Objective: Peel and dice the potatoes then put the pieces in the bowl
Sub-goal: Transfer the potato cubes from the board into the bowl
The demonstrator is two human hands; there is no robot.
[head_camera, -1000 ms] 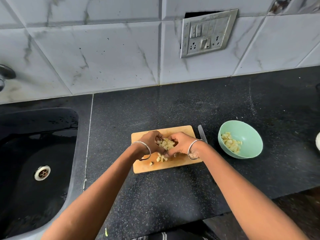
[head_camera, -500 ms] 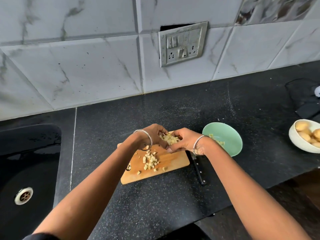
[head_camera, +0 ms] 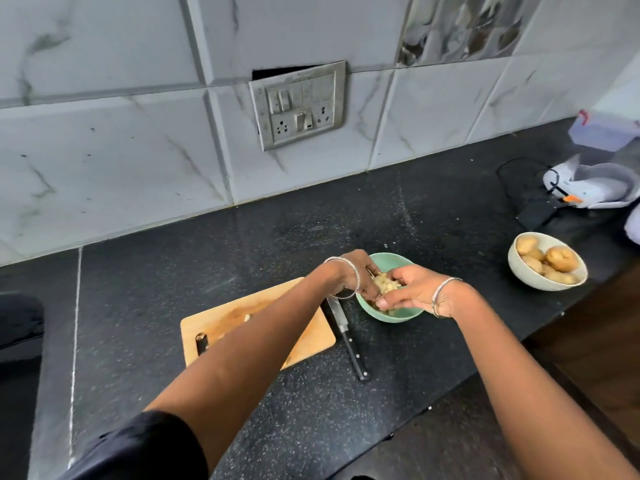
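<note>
Black speckled stone counter [head_camera: 346, 220] carries a pale wooden board [head_camera: 242, 317] just left of the round green bowl [head_camera: 394, 318], a slim knife [head_camera: 346, 337] between them. Half a second ago both hands scooped over that board; now left hand [head_camera: 356, 275] and right hand [head_camera: 412, 289] hover cupped over the bowl, fingers curled round a lumpy heap of yellow dice [head_camera: 384, 284]. That batch seems ready to drop, while whole potatoes [head_camera: 554, 259] wait well right of the bowl.

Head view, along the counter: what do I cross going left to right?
Black sink → wooden cutting board → black-handled knife → mint-green bowl, with the left hand and right hand cupping diced potato pieces over it → white bowl holding whole potatoes.
</note>
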